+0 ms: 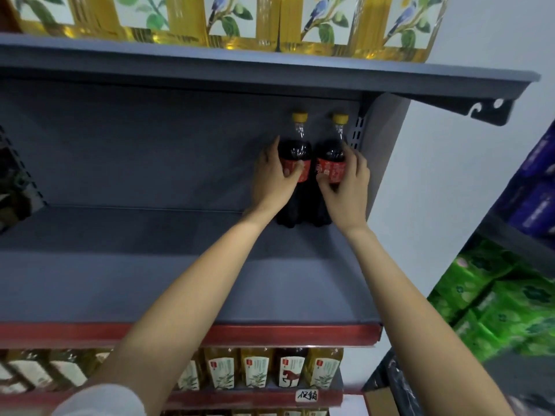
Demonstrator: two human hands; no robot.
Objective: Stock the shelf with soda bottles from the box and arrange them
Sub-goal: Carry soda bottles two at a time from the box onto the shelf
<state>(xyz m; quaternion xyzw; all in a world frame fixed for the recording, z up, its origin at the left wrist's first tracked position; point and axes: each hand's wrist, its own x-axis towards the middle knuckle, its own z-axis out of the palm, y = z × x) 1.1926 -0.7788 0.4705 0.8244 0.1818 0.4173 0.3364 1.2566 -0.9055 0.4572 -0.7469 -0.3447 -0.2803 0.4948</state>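
Two dark soda bottles with yellow caps and red labels stand upright side by side at the back right of the grey shelf [150, 265]. My left hand [274, 178] grips the left bottle [295, 151] around its label. Around the label of the right bottle [332, 154], which stands close to the shelf's right upright, my right hand [345, 187] is curled. Both bottles rest on the shelf board and touch each other. The box is not in view.
Large yellow oil bottles [228, 22] fill the shelf above. Smaller oil bottles [258, 370] line the shelf below, behind a red price rail [270, 334]. Green packs [495, 304] and purple packs [537, 187] sit on a rack to the right.
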